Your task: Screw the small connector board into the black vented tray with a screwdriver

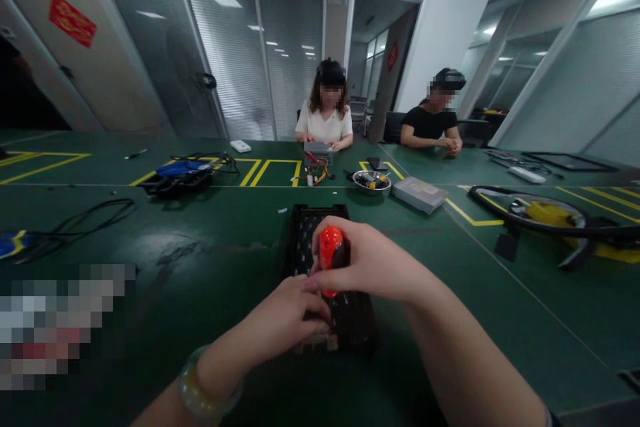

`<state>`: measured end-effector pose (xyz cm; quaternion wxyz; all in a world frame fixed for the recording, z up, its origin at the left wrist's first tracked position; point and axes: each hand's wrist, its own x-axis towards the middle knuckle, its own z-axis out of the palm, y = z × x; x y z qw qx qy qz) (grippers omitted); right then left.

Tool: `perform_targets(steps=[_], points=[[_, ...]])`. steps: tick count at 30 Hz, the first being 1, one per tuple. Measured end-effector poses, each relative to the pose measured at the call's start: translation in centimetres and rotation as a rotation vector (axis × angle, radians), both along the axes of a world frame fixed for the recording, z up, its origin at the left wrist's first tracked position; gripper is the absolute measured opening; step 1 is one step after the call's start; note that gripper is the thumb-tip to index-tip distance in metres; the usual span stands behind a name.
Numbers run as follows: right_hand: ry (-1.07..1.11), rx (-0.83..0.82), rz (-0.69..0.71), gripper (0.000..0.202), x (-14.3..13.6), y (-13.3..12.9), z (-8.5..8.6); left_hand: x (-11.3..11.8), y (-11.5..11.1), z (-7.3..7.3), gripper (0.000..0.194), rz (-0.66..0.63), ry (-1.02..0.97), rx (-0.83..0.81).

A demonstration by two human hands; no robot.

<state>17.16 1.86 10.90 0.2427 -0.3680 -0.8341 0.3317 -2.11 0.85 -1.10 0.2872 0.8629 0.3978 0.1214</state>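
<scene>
In the head view, my right hand (350, 260) is wrapped round the red-and-black handle of a screwdriver (331, 243), held upright over a black plastic case (300, 230). The tool's lower end is hidden behind my fingers. My left hand (295, 313), with a pale bangle at the wrist, sits just below it with fingers curled in at the case. Its fingertips are close to the tool's lower part, and what they pinch cannot be made out. The black case lies on the green table directly in front of me.
Ahead stand a metal bowl of small parts (371, 191), a grey metal box (419, 194) and a power supply with coloured wires (318, 155). Black cables with a blue item (183, 172) lie left, a wheel rim (550, 213) right. Two people sit across the table.
</scene>
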Motion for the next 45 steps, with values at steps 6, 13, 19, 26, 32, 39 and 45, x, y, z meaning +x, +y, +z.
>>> perform_targets(steps=[6, 13, 19, 26, 32, 39, 45], points=[[0.014, -0.055, 0.107, 0.024, 0.7, 0.0, 0.4, 0.0, 0.1, 0.0, 0.013, -0.024, -0.028, 0.022], [-0.049, -0.049, 0.137, 0.024, 1.5, 0.0, 0.5, 0.0, 0.3, -0.1, 0.014, -0.035, -0.012, 0.025], [-0.107, 0.05, -0.006, 0.028, 1.5, 0.5, 0.2, 0.0, 0.4, -0.1, 0.013, -0.046, -0.013, 0.013], [-0.069, 0.074, 0.009, 0.033, 1.3, 0.4, 0.2, -0.1, 0.2, -0.3, 0.013, -0.063, -0.036, -0.009], [-0.133, 0.144, -0.076, 0.037, 0.9, 0.3, 0.0, 0.0, 0.1, 0.3, 0.011, -0.018, 0.008, -0.007], [-0.136, 0.137, -0.092, 0.04, 0.6, 0.4, 0.0, 0.1, -0.1, 0.6, 0.012, -0.023, 0.002, -0.012], [-0.162, 0.126, -0.079, 0.037, 0.9, 0.3, 0.0, 0.0, 0.0, 0.2, 0.01, -0.035, 0.008, 0.017]])
